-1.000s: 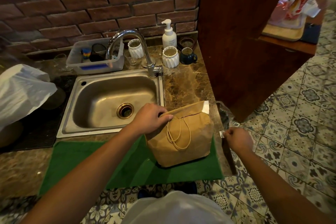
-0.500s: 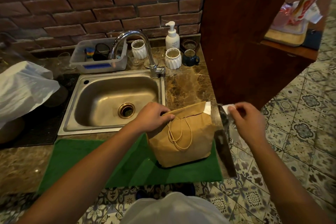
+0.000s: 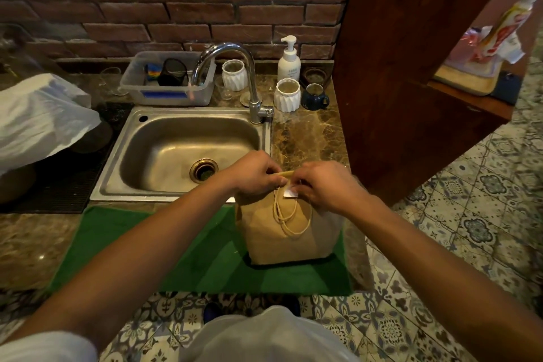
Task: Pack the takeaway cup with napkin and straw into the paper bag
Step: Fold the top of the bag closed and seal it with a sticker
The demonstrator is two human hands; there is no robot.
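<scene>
A brown paper bag (image 3: pixel 283 232) stands upright on a green mat (image 3: pixel 182 253), its top folded over and its string handles hanging down the front. My left hand (image 3: pixel 254 175) pinches the folded top from the left. My right hand (image 3: pixel 324 185) is at the top from the right and presses a small white sticker (image 3: pixel 289 191) against the fold. The cup, napkin and straw are not visible; whatever is inside the bag is hidden.
A steel sink (image 3: pixel 182 150) with a tap (image 3: pixel 235 73) lies just behind the bag. Behind it stand a plastic tub (image 3: pixel 169 79), white cups (image 3: pixel 288 94), a blue mug (image 3: pixel 316 97) and a soap pump (image 3: pixel 289 59). A wooden cabinet (image 3: pixel 411 67) rises on the right, and a white plastic bag (image 3: pixel 38 117) lies far left.
My right hand moved from beside the counter's right edge up and left to the bag's folded top, bringing the small white sticker with it. My left hand stayed on the fold.
</scene>
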